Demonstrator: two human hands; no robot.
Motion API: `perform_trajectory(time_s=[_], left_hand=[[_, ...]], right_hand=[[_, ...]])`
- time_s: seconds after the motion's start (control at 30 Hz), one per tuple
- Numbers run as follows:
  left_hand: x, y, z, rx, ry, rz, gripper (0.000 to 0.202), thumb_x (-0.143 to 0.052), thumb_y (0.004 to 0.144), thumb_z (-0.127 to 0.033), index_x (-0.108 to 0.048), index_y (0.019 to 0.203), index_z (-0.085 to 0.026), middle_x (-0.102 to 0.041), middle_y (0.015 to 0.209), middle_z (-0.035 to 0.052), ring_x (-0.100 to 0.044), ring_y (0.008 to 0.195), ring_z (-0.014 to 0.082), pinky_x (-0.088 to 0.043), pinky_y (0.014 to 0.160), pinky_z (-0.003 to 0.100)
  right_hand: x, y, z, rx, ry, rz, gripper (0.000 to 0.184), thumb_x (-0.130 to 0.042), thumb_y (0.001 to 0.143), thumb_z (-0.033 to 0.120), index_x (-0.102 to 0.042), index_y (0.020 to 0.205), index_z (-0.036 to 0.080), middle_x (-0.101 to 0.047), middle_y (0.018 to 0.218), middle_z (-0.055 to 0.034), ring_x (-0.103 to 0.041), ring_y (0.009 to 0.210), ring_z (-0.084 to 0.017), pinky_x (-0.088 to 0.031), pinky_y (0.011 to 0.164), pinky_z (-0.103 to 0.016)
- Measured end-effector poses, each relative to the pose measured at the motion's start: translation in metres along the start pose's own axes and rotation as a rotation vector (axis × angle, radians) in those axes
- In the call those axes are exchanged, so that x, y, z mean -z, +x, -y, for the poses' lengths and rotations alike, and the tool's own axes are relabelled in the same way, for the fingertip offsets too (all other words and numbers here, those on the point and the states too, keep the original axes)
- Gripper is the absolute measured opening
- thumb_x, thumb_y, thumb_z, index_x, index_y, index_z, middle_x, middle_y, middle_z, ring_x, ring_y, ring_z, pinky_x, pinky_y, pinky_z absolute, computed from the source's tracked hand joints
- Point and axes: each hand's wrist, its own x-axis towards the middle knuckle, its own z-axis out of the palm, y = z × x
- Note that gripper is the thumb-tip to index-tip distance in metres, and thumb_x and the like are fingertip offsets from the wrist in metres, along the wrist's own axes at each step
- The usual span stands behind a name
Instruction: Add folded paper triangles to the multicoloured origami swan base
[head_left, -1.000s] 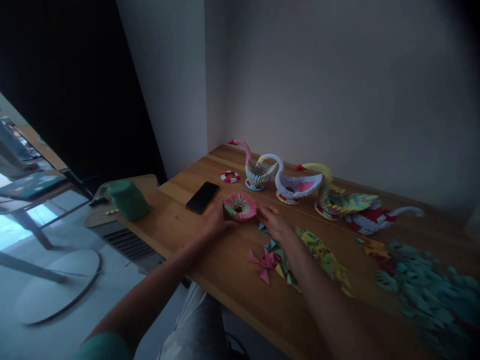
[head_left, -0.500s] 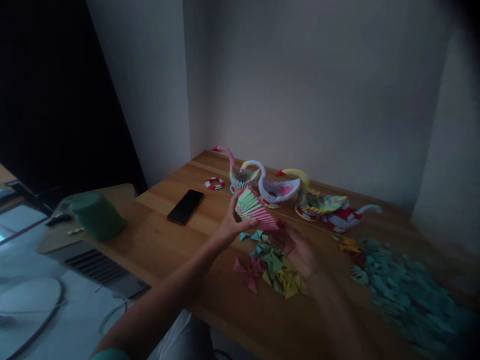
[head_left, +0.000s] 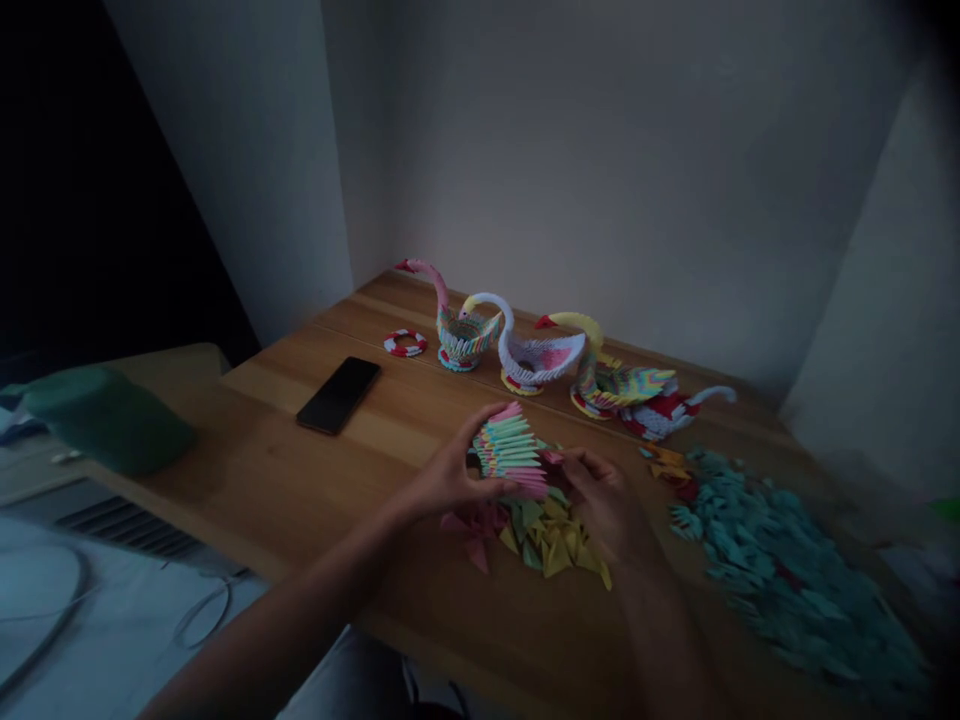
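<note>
My left hand (head_left: 457, 474) is closed around a pleated paper piece (head_left: 511, 446) built of folded units in mint, pink and yellow. Just to its right, my right hand (head_left: 601, 490) pinches a small pink folded paper piece (head_left: 553, 457) between thumb and fingertips. Beneath both hands lie loose folded pieces: pink ones (head_left: 477, 530), green ones (head_left: 529, 522) and yellow ones (head_left: 561, 540). The inner side of the pleated piece is mostly hidden by my left fingers.
Several paper swans stand along the back, among them a white one (head_left: 541, 358). A red-and-white paper ring (head_left: 405, 343) and a phone (head_left: 339, 395) lie at left. Right is a large teal heap of folded paper (head_left: 802, 580); a green object (head_left: 112, 420) sits beyond the table's left edge.
My right hand now shows a small pink piece in its pinch, beside the pleated piece. The pleated piece has turned in my left hand. The whole view has shifted slightly.
</note>
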Motion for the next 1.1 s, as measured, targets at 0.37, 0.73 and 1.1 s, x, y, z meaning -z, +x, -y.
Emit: perform_trajectory(time_s=[0.37, 0.73, 1.1], left_hand=[[0.002, -0.003, -0.009, -0.08, 0.193, -0.014, 0.085, -0.079, 0.073, -0.035, -0.033, 0.145, -0.025, -0.044, 0.145, 0.0127, -0.048, 0.13, 0.0292, -0.038, 0.112, 0.043], [0.002, -0.001, -0.014, -0.091, 0.191, -0.01, 0.084, -0.077, 0.075, -0.036, -0.033, 0.144, -0.024, -0.043, 0.146, 0.0132, -0.045, 0.132, 0.0303, -0.039, 0.111, 0.045], [0.002, -0.002, -0.015, -0.05, 0.178, 0.0, 0.083, -0.078, 0.074, -0.037, -0.034, 0.144, -0.025, -0.046, 0.143, 0.0129, -0.049, 0.128, 0.0291, -0.04, 0.11, 0.045]], right_hand=[[0.005, -0.001, -0.01, -0.063, 0.054, 0.012, 0.03, -0.086, 0.06, 0.047, -0.071, 0.065, 0.022, -0.07, 0.071, -0.0016, -0.063, 0.069, -0.016, -0.05, 0.066, -0.027], [0.008, -0.001, -0.015, -0.044, 0.037, 0.012, 0.028, -0.085, 0.062, 0.047, -0.071, 0.067, 0.023, -0.07, 0.073, -0.0013, -0.063, 0.07, -0.017, -0.051, 0.067, -0.027], [0.008, 0.0, -0.017, -0.053, 0.025, -0.014, 0.03, -0.086, 0.06, 0.048, -0.071, 0.064, 0.023, -0.068, 0.068, -0.001, -0.061, 0.065, -0.016, -0.05, 0.062, -0.027]])
